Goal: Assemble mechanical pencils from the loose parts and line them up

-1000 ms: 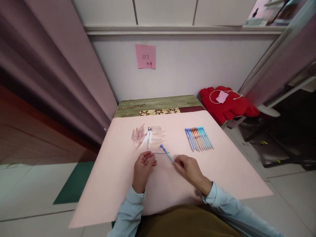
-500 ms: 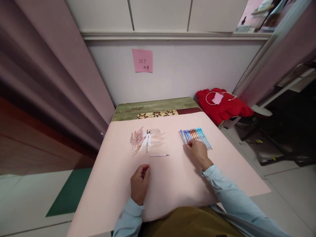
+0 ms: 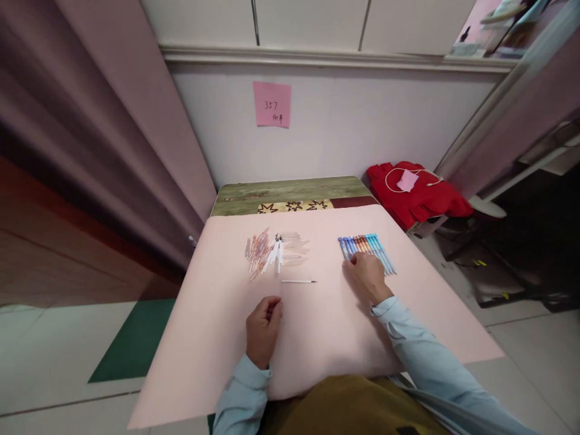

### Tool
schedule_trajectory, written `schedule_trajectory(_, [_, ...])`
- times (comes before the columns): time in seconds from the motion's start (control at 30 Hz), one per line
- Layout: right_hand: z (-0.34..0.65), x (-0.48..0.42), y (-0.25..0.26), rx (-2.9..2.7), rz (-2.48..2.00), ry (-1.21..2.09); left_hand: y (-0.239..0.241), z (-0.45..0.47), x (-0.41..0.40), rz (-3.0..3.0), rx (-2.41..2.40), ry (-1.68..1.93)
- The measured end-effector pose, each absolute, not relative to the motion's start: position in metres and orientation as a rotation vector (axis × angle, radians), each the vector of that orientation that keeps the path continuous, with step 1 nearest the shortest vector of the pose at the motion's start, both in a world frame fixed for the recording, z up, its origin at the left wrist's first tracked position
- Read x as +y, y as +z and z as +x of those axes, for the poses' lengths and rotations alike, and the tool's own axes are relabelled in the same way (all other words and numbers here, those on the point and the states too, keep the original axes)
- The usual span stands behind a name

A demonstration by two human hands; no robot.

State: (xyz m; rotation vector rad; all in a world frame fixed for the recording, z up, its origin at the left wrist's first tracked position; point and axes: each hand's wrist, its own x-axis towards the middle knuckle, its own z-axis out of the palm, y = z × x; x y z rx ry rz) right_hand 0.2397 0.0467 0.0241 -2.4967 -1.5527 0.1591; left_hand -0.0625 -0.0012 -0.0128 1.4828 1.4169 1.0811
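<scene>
On the pink sheet, a row of pens [image 3: 379,249] with blue, brown and turquoise caps lies side by side. My right hand [image 3: 368,275] rests at the near left end of this row, its fingers closed on the lower part of a blue pen [image 3: 344,248]; the fingers cover the pens' near ends. My left hand [image 3: 263,329] lies on the sheet with its fingers curled in, and nothing shows in them. Beyond it, a white pen refill [image 3: 298,281] with a dark tip lies crosswise. Behind that, white refills [image 3: 274,257] lie fanned out.
Pinkish patterned pen barrels [image 3: 258,252] lie in a loose heap left of the refills. Clear, pale pen parts [image 3: 294,248] lie to their right. The pink sheet [image 3: 203,338] covers most of the table. A red cloth [image 3: 410,199] with a white cable is beyond the right corner.
The leftmost blue pen, which stood a little apart, now lies close against the row, with my right hand at it. The whole view has shifted slightly. My left hand stays curled.
</scene>
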Motion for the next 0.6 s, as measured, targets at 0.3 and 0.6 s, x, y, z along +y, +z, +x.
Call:
schedule_trajectory(0.3, [0.240, 0.046, 0.021, -1.537, -2.545, 0.131, -0.016, -0.062, -0.002, 1.446, 1.397, 1.072])
schedule_trajectory(0.6, [0.216, 0.032, 0.020, -1.856, -2.095, 0.326, -0.014, -0.060, -0.003, 1.421, 1.396, 1.065])
